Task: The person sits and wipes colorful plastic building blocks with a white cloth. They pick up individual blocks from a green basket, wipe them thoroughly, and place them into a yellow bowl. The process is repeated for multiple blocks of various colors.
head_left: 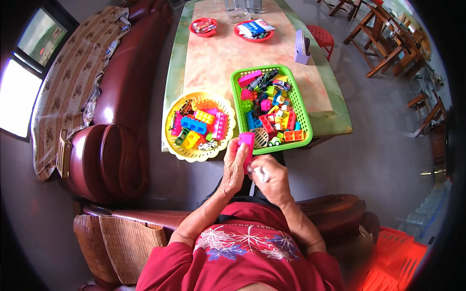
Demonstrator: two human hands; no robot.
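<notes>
In my left hand (234,167) is a pink toy building block (246,140), held upright just off the table's near edge. My right hand (273,179) is closed around a crumpled white cloth or tissue (262,174), pressed near the block's lower end. Ahead on the left sits a yellow scalloped basket (171,138) with blue, pink and yellow blocks and toy cars in it. A green rectangular basket (310,123) beside it is filled with mixed blocks and small toys, among them a light green toy car (275,140).
Farther up the marble-patterned table (213,68) stand two red bowls, one with small items (203,27), one with packets (256,29). A lilac holder (302,51) is at the right edge. A maroon leather sofa (126,82) runs along the left; a red stool (322,38) stands right.
</notes>
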